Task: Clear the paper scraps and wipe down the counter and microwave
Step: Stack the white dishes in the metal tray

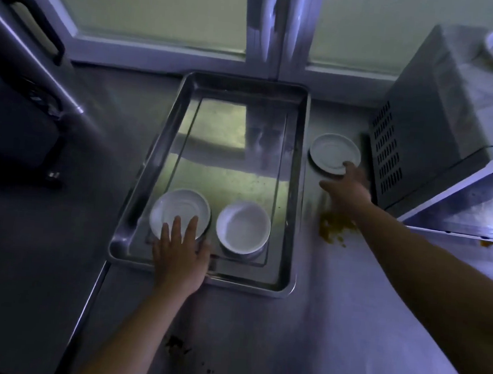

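Resting flat, L hand lies w/ straight fingers on a saucer in the tray, gripping nothing. R hand touches rim of 2nd saucer on counter by microwave; can't tell if it's pinching. Orange mess on counter nr R wrist.

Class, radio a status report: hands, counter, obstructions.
Left hand flat on saucer in tray. Right hand touching second saucer. Orange spill on counter. Tray blocks wiping.

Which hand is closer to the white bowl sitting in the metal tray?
Left. The left hand rests on the near saucer beside the bowl in the tray; the right hand touches the far saucer on the counter, outside the tray.
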A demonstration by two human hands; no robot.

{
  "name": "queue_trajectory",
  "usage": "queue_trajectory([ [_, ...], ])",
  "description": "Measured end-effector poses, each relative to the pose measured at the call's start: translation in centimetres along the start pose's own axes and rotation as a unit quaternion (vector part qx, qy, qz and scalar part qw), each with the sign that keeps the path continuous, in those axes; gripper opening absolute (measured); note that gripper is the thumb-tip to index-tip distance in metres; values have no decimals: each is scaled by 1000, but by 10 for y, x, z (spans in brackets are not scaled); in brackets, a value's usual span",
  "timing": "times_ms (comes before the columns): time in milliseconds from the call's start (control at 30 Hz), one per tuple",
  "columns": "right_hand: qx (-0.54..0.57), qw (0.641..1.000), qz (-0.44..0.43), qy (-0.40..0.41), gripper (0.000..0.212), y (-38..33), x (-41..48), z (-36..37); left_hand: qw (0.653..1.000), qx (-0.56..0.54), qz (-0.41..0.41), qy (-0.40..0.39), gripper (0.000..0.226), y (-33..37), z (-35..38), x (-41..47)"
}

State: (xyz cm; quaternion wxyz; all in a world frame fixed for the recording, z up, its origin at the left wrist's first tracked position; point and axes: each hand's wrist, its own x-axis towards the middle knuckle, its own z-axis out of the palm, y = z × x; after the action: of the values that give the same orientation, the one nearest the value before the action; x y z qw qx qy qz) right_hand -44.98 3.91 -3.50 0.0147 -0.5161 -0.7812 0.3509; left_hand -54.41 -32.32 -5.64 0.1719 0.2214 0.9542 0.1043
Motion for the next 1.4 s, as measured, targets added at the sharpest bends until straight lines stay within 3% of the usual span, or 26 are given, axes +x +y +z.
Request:
queue_trajectory([
  [167,-64,997,1,-48,121,-9,77,-4,997,76,-4,29,59,4,16,0],
  [400,-152,981,8,-121,133,-32,141,-6,996,48,-2,79,58,7,17,-3],
  [633,-271,946,-1,-179,142,-34,99,3,992,-54,10,116,44,4,13,-3],
  [767,-221,964,8,-147,140,-28,66,-7,973,-187,-10,132,49,-1,2,-12],
  [933,-90,988,-112,-51,138,-49,-1,-13,946,-294,-22,138,62,-13,-17,-43],
  [1000,-45,971,-209,-110,132,-73,-42,-7,937,-307,-33,161,73,-20,-22,-59],
  [1067,-26,931,-291,-221,129,-100,-82,5,924,-330,-56,183,77,-31,-26,-71],
  [1133,-65,892,-352,-277,131,-123,-114,32,912,-351,-74,199,75,-49,-26,-74],
  [1300,-256,843,-404,-245,138,-160,-170,125,882,-418,-112,185,67,-81,-36,-68],
  [1400,-310,852,-377,-192,139,-182,-168,165,872,-452,-78,169,69,-99,-47,-61],
])
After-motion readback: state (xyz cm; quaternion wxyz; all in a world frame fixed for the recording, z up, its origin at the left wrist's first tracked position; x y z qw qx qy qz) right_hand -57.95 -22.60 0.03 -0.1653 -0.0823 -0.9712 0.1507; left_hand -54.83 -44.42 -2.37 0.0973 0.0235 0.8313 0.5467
